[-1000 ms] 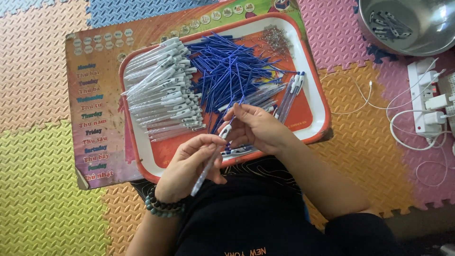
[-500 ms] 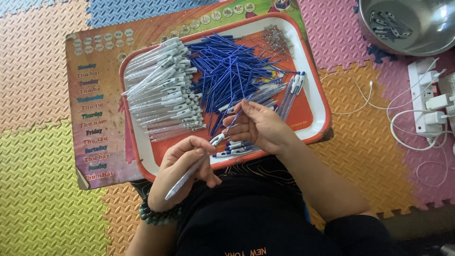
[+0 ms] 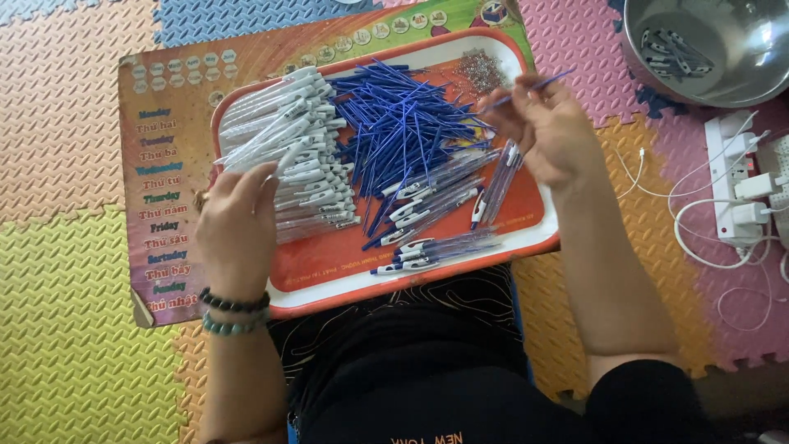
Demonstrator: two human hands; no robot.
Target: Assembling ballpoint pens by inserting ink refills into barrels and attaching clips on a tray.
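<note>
An orange tray [image 3: 460, 267] with a white rim lies on a printed mat. It holds a stack of clear pen barrels [image 3: 288, 140] at the left, a heap of blue ink refills [image 3: 403, 123] in the middle, some assembled pens [image 3: 436, 247] near the front and a small pile of metal springs [image 3: 481, 70] at the back. My left hand [image 3: 238, 222] rests over the barrel stack, its fingers on the barrels. My right hand [image 3: 546, 127] is raised over the tray's right side, pinching one blue refill [image 3: 534, 86].
A printed mat [image 3: 164, 164] lies under the tray on coloured foam floor tiles. A steel bowl [image 3: 707, 41] with a few pen parts stands at the back right. A white power strip [image 3: 740, 181] with plugs and white cables lies at the right.
Both hands have parted from the middle. The left one has carried the finished pen to the barrel stack. The right one has gone to the back right and taken up a blue refill.
</note>
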